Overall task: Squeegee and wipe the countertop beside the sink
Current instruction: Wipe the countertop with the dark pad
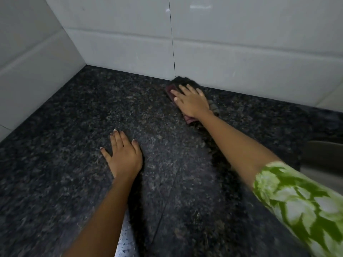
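Two hands are on the countertop [70, 130], a dark speckled granite slab that fills most of the head view. Your right hand [192, 102] lies flat, fingers together and extended, pressing a dark maroon cloth [171, 89] against the stone; it presses down on the cloth rather than gripping it. The cloth sits at the back edge of the counter, touching the base of the tiled back wall [241, 58], just right of a vertical grout line [172, 43]. Parts of the cloth show beyond the fingertips and below the wrist; the rest is hidden under the palm. Your left hand [123, 156] rests open and empty on bare stone, fingers spread, palm down, well apart from the cloth and nearer to you. Your right forearm crosses the counter diagonally from the lower right, with a green and white patterned sleeve [300, 204] at the upper arm. A second tiled wall [31, 58] meets the back wall in a corner at upper left; the stretch of counter between that corner and the cloth carries nothing. At the right edge a grey, curved shape [324, 154] shows beyond the counter, possibly the sink rim, too dark and cropped to tell. A faint seam [167, 199] runs through the stone between your arms.
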